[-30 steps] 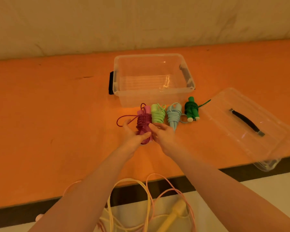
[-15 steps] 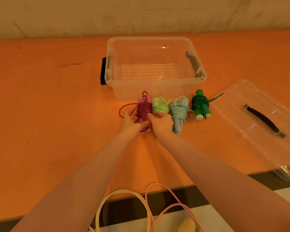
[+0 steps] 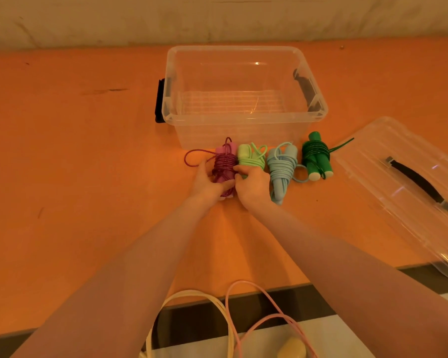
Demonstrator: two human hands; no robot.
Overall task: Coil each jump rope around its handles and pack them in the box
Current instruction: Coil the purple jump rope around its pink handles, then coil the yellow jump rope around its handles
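Note:
A coiled pink-handled jump rope with purple cord (image 3: 224,164) lies on the orange table in front of the clear box (image 3: 246,117). My left hand (image 3: 207,180) grips its lower end from the left, and my right hand (image 3: 252,186) pinches it from the right. A loose purple loop sticks out to the left. Beside it lie a light green coiled rope (image 3: 251,156), a light blue one (image 3: 282,166) and a dark green one (image 3: 316,157), in a row. The box holds nothing.
The clear lid (image 3: 404,182) with a black handle lies at the right, overhanging the table's front edge. Uncoiled yellow rope (image 3: 192,301) and pink rope (image 3: 246,288) hang below the front edge, with a yellow handle (image 3: 292,348) near the floor.
Both hands have pushed the purple-corded rope forward, closer to the box and the row of coiled ropes. The view has shifted nearer to the table.

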